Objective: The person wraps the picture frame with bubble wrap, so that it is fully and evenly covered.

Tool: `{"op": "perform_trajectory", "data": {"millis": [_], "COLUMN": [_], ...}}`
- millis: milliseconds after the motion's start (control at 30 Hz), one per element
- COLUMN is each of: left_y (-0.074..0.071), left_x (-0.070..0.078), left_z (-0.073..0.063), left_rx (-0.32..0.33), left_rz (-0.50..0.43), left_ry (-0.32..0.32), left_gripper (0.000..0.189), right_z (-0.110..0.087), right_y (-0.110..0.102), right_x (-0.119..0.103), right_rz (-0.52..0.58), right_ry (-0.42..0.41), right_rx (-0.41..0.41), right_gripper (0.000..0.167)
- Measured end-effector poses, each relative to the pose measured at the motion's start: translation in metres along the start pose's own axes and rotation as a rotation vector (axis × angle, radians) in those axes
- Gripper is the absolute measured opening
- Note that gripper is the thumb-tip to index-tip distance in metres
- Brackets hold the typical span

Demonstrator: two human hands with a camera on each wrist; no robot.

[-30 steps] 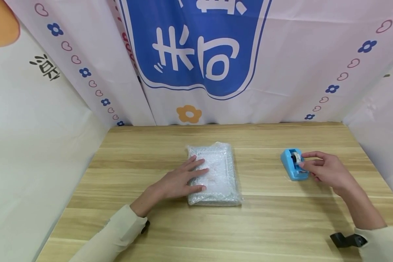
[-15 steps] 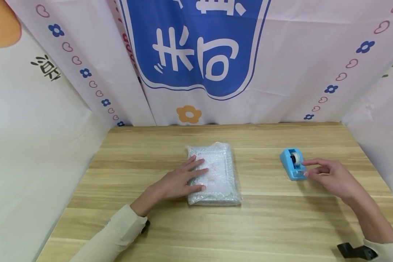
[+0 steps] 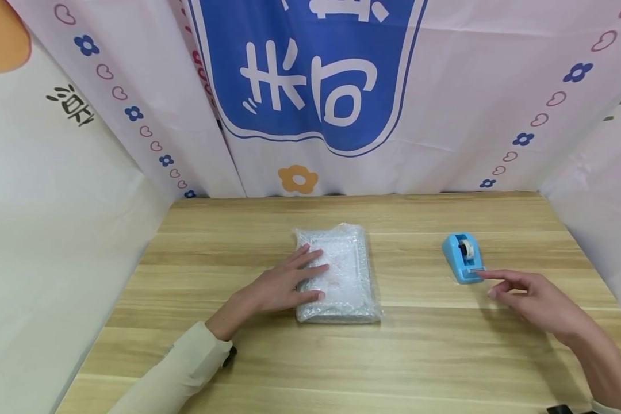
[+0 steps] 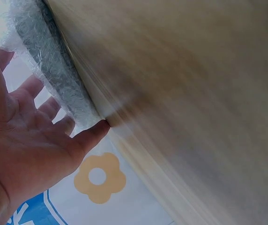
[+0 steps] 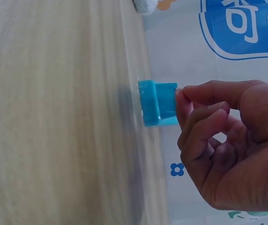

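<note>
On the table lies a flat rectangular package in bubble wrap (image 3: 344,270). My left hand (image 3: 271,287) rests on its left part, fingers spread. In the left wrist view, the bubble-wrapped package (image 4: 54,65) has my left thumb (image 4: 94,133) at its lower corner. To the right stands a blue tape dispenser (image 3: 452,253) with a white roll (image 3: 467,249). My right hand (image 3: 540,302) is at its front, index fingertip right at the cutter edge. In the right wrist view, a small clear glint of tape (image 5: 178,90) shows at the fingertips, overlapping the dispenser (image 5: 164,101).
The wood-grain table (image 3: 331,368) carries both items. A printed white and blue cloth (image 3: 310,86) hangs along its back edge, and pale cloth walls flank both sides. A black strap piece (image 3: 559,409) shows at the right wrist.
My right hand has drawn back from the tape roll, toward the front and slightly right, with the index fingertip now at the cutter edge. My left hand and the package stay in place.
</note>
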State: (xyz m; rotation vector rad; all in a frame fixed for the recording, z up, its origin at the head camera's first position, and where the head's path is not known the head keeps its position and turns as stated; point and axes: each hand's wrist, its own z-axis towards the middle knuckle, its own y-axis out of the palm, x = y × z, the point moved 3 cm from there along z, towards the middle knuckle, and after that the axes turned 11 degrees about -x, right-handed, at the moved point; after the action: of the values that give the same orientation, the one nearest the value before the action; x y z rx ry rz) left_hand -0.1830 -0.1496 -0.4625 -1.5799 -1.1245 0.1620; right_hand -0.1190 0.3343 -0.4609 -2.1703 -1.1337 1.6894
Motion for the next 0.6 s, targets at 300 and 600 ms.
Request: {"op": "perform_trajectory", "data": {"millis": [300, 600], "left_y": [-0.001, 0.001], "left_x": [-0.001, -0.003], "left_z": [0.001, 0.003], "left_rx": [-0.01, -0.013], "left_rz": [0.0, -0.001], "left_ry": [-0.014, -0.004], "left_gripper": [0.07, 0.07], "right_z": [0.007, 0.011], "right_y": [0.002, 0.002], "right_x": [0.001, 0.006], "right_rz": [-0.154, -0.251], "right_ry": [-0.038, -0.047], "right_rx": [0.036, -0.003], "right_gripper": [0.041, 0.039]}}
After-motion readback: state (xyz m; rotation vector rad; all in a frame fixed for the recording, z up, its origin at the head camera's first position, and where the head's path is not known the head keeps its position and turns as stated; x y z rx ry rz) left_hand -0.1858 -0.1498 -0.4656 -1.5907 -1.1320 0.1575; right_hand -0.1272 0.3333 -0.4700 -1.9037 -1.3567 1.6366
